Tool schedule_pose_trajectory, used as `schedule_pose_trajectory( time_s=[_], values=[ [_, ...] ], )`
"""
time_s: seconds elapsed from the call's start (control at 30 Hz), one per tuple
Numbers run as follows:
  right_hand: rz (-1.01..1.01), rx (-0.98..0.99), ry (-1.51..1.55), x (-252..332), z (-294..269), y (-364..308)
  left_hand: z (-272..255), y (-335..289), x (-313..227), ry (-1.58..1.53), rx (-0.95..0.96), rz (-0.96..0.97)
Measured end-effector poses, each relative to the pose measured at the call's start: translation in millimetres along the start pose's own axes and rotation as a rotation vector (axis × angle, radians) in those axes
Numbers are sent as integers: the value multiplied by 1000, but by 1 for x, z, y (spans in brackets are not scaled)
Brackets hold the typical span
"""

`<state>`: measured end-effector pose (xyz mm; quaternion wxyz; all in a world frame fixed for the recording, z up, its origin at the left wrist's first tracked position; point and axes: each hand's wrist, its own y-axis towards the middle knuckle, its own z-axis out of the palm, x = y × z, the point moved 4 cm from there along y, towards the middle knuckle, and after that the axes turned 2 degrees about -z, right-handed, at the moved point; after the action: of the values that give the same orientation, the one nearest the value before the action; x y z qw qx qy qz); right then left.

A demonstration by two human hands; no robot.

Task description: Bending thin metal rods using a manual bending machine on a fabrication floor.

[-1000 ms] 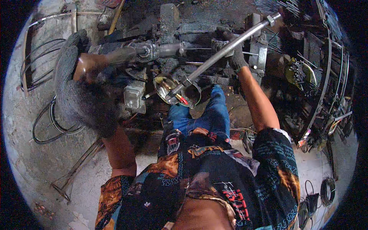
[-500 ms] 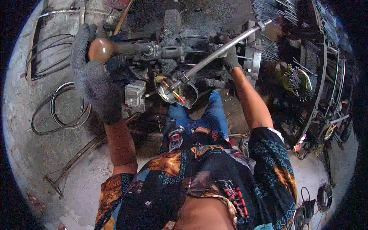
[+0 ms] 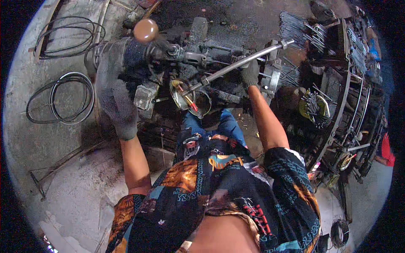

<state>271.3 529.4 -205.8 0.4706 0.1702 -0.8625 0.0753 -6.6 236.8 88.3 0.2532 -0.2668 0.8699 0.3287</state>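
At far centre, one dark, grimy machine (image 3: 195,58), set just beyond the knees, presumably for easy reach. Across it, one long metal bar (image 3: 240,64); slants from near left to far right, one nut-like collar toward each end. Just beside the bar, gloved right hand (image 3: 249,76), probably braced against the machine; fingers partly hidden, cannot tell grip. At left, gloved left hand (image 3: 116,95), beside the machine's left end; fingers blurred, cannot tell if open or closed. Just beyond, one brown round knob (image 3: 146,30), likely shaped for the palm; seemingly apart from the glove. By the bar's near end, one red-tipped stick (image 3: 193,104), presumably kept handy; left of that, one grey box (image 3: 144,96). Far left, two cable coils (image 3: 90,95), likely looped for tidiness. At right, one yellowish tub (image 3: 303,109) of thin rods (image 3: 312,101), too many to count.
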Motion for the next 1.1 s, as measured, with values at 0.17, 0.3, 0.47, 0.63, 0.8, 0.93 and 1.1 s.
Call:
schedule_pose_trajectory(
  time_s=[0.17, 0.3, 0.47, 0.63, 0.8, 0.93, 1.1],
  values=[
    [61, 99, 105, -10, 3, 0, 2, 3, -8, 96, 40, 79],
    [140, 22, -1, -47, 13, 9, 9, 10, -20, 54, 89, -21],
    [-122, 51, -154, -70, 16, 12, 14, 18, -30, -33, 79, -13],
    [3, 89, -6, -88, 16, 17, 18, 18, -24, -27, 58, 35],
    [-29, 184, -113, -102, 22, 27, 24, 17, -23, 0, 37, -2],
    [45, 212, 286, -109, 20, 36, 20, 31, -36, -28, 101, 40],
    [230, 428, 685, -117, 30, 40, 34, 52, -65, 94, 239, 159]
  ],
)
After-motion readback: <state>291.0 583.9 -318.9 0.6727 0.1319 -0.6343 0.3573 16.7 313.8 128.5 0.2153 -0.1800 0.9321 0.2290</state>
